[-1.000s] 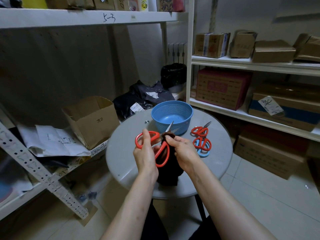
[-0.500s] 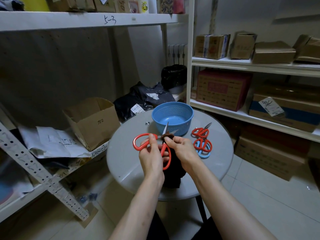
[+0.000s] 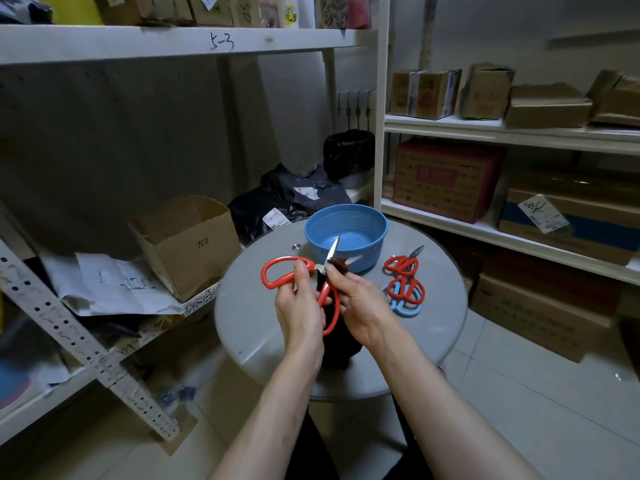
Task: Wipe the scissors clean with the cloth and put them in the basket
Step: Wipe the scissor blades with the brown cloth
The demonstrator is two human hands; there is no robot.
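My left hand (image 3: 300, 308) grips large red-handled scissors (image 3: 280, 276) above the round grey table (image 3: 249, 320), handles spread wide, one bare blade pointing up toward the basket. My right hand (image 3: 360, 306) pinches a dark brown cloth (image 3: 341, 344) against the other blade near the pivot; the rest of the cloth hangs down to the table. The blue perforated basket (image 3: 360, 220) stands empty at the table's far side, just beyond the blade tip.
Right of the basket lie small red scissors (image 3: 401, 264), then red scissors (image 3: 407, 289) stacked on light-blue ones (image 3: 403, 308). An open cardboard box (image 3: 187, 244) and papers sit on the left shelf. Boxed shelving runs along the right wall.
The scissors have opened wider, the upper handle swinging left. The cloth in my right hand stays at the blade near the pivot, and the bare blade tip points more upright.
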